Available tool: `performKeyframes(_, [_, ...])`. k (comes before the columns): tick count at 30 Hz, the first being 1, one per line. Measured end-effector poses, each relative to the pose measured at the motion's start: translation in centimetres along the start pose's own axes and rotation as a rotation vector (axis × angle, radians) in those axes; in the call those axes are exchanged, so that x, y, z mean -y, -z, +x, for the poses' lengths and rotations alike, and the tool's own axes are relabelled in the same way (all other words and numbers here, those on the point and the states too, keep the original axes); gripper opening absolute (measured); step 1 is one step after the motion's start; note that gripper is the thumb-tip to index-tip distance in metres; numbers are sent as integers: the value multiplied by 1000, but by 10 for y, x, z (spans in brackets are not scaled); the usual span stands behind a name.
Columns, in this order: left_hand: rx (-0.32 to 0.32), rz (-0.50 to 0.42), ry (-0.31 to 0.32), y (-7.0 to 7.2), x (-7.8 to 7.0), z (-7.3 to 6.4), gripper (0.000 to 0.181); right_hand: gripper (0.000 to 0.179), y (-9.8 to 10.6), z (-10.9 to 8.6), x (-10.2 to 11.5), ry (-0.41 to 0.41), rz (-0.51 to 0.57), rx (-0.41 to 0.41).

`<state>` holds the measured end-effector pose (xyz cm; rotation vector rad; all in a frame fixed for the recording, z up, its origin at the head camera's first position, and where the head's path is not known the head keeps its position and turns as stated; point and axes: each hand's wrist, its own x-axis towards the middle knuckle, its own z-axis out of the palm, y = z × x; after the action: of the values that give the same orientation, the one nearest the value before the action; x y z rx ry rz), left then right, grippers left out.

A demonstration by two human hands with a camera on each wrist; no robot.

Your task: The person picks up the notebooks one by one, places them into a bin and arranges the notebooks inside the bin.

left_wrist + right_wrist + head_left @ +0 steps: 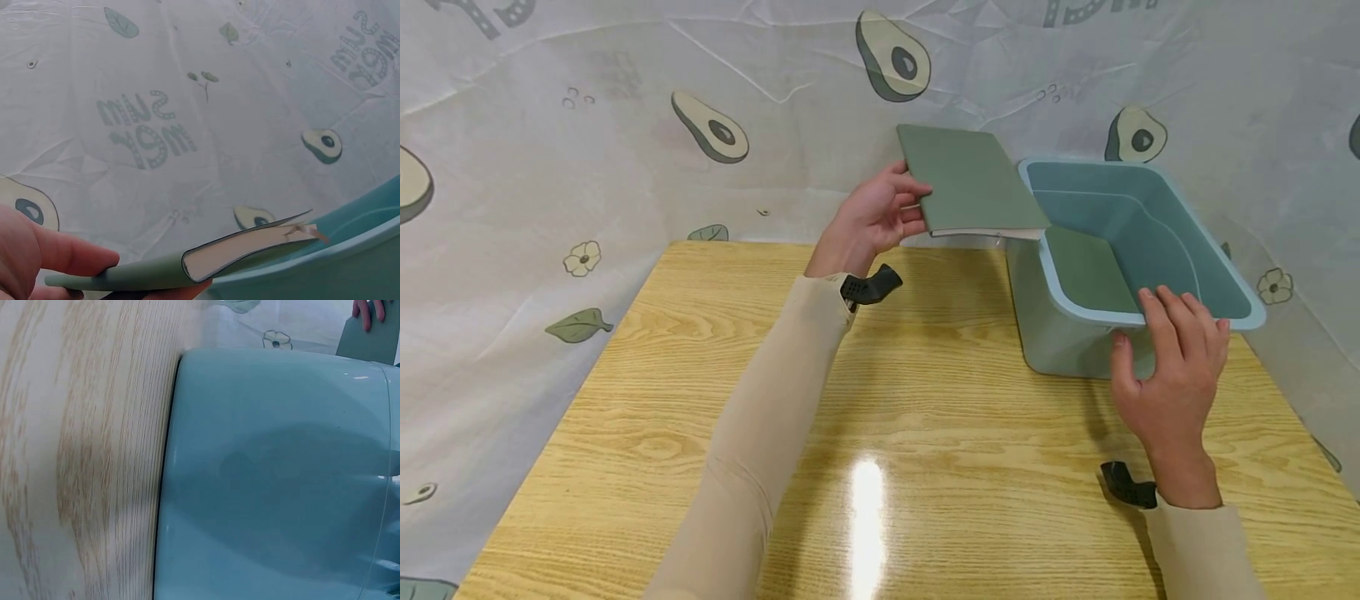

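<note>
A green soft-covered notebook [973, 179] with cream pages [250, 247] is pinched at its left edge by my left hand [880, 212]. Thumb on top and fingers below show in the left wrist view. The notebook's right side overlaps the left rim of a blue plastic bin [1052, 300] in the head view. At the bin's near rim, my right hand [1176, 367] grips with fingers over the edge and thumb outside. Inside the bin lies another flat green cover [1086, 267], partly hidden by the wall.
The bin stands at the back right of a wooden table [925, 400]. A pale sheet [790, 100] printed with avocados hangs behind and beside the table. A black wrist mount [871, 285] sticks out from the left sleeve, another from the right.
</note>
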<state>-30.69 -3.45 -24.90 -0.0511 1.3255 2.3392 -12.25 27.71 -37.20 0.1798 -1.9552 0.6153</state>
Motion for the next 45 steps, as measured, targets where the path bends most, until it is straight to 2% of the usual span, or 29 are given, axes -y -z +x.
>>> performKeyframes(13, [-10,-16,21,-12,-4,8,68,40,-4,2,2,8,6,2])
performKeyframes(27, [-11,28,62,-33,7,20,73,42,-5,-1,-4,16,-5,-4])
performKeyframes(33, [-25,25,98,-43,12,25,82,43,-5,-2,-1,8,-4,9])
performKeyframes(38, [-14,36,91,-55,18,27,81,43,-5,0,0,12,-8,2])
performKeyframes(42, [4,58,71,-65,24,28,70,43,-5,1,-2,12,-2,-6])
performKeyframes(45, [23,84,61,-72,29,28,49,42,-4,1,-3,12,-3,-4])
